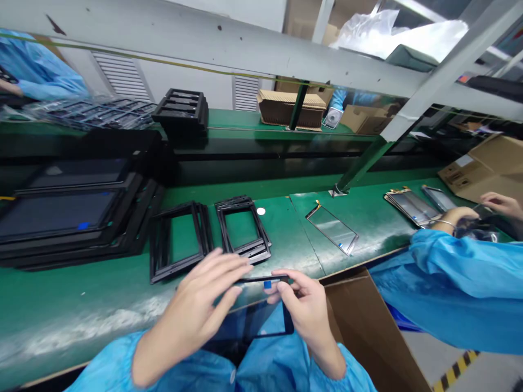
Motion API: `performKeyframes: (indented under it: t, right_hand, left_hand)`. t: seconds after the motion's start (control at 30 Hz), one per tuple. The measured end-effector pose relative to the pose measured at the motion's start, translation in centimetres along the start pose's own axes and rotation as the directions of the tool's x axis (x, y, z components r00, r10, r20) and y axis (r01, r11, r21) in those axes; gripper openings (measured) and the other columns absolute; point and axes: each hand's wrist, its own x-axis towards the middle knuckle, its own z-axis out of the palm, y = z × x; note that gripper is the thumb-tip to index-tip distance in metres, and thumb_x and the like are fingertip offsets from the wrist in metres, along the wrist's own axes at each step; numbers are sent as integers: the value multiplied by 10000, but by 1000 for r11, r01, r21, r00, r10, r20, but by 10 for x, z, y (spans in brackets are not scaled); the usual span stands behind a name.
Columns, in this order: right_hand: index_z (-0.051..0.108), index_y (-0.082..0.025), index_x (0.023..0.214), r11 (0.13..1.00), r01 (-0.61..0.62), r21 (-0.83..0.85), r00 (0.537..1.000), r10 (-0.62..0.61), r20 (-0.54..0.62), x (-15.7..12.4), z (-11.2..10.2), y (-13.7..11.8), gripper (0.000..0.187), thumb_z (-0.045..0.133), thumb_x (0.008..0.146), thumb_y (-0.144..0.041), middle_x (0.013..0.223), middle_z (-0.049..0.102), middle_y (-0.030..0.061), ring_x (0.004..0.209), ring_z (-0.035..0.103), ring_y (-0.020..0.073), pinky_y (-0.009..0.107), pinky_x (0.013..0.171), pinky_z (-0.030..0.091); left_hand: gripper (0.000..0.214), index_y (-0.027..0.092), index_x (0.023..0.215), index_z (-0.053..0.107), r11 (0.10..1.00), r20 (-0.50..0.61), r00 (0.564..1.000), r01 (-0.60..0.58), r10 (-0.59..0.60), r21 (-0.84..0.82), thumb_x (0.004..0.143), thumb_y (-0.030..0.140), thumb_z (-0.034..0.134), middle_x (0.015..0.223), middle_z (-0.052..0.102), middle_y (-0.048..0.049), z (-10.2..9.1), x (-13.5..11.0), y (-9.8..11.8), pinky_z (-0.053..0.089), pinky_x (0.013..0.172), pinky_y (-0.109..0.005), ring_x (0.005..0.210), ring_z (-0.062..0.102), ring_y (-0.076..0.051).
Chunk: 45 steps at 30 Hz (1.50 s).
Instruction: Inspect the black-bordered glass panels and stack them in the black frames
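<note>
Item, right grip (304,305): closed on the right end of a black-bordered glass panel (261,316), thumb and fingers at the rim, probably to spare the face. Blue tab (267,284) beside the fingertips.

Item, left grip (204,299): fingers extended over the panel's left end, perhaps steadying it; from where I stand, I cannot tell whether they pinch.

Item, beyond the left grip: large black frames (200,228), stacked, apparently saving room. Smaller black frames (254,251), stacked beyond, between both grips.

Item, beyond-right of the right grip: loose clear panel (333,226), flat on the green worktop (286,226), likely set apart against scratching.
</note>
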Motion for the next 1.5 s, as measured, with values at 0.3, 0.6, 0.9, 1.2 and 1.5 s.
performKeyframes:
  t: [0.3,0.6,0.9,1.2,1.5]
  right_hand:
    - [819,-208,1238,977,-140,161,985,121,125,12,-14,3,586,720,919,-691,1000,869,131,849,845,303,436,803,679]
    - [798,-180,745,981,-89,174,996,84,37,20,-6,4,608,683,902,-756,662,810,102,513,755,245,347,558,634]
    - [823,-236,771,999,26,-33,996,-23,90,14,1,4,433,634,1016,-540,694,827,33,575,773,200,288,611,619]
    - [880,-267,1036,987,133,-86,988,-139,-63,20,-15,7,248,676,990,-401,1024,871,73,942,828,247,354,890,641]
    - [854,-253,1013,989,-84,124,992,95,-84,9,-43,24,255,815,884,-469,832,863,75,654,814,244,325,677,650]
  left_hand:
    - [469,218,1358,755,717,272,900,435,-340,-545,1039,517,587,1057,866,-122,9,18,11,640,655,-315,773,830,-260]
    - [577,163,1164,721,325,256,772,510,-582,-796,841,629,830,1138,843,-210,29,-7,7,677,594,-357,814,848,-327]
    - [506,297,1450,686,738,91,905,393,-415,-549,963,421,748,1469,719,-104,19,-7,-2,616,1028,-388,1199,763,-303]
    - [444,251,1400,648,680,179,887,443,-425,-585,995,434,667,1047,842,-81,22,-5,-9,610,582,-273,679,765,-204]
    - [514,205,1260,607,549,-24,804,383,-594,-743,895,511,801,1044,842,-121,23,-9,-20,573,419,-266,565,717,-190]
